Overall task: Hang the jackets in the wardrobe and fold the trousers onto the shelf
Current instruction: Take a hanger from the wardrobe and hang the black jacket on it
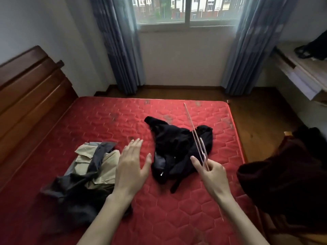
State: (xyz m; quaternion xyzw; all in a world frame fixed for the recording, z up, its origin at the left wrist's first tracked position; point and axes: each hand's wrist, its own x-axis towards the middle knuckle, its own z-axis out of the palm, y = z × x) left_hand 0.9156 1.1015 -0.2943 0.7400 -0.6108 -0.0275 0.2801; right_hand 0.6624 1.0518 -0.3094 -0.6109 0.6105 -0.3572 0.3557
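A crumpled black jacket [177, 147] lies in the middle of the red mattress [109, 117]. My right hand [210, 172] is closed on a thin pink wire hanger [194, 137], which is blurred and points up and away over the jacket's right side. My left hand [131, 165] hovers flat with fingers apart, just left of the jacket and holding nothing. A pile of dark grey and beige trousers [88, 170] sits on the mattress to the left, partly under my left forearm.
A wooden headboard [30, 96] runs along the left. A dark brown garment [286, 183] is heaped at the bed's right edge. A pale desk [300, 73] with a black bag [315, 48] stands at the far right. Window and blue curtains are ahead, with wooden floor beyond the bed.
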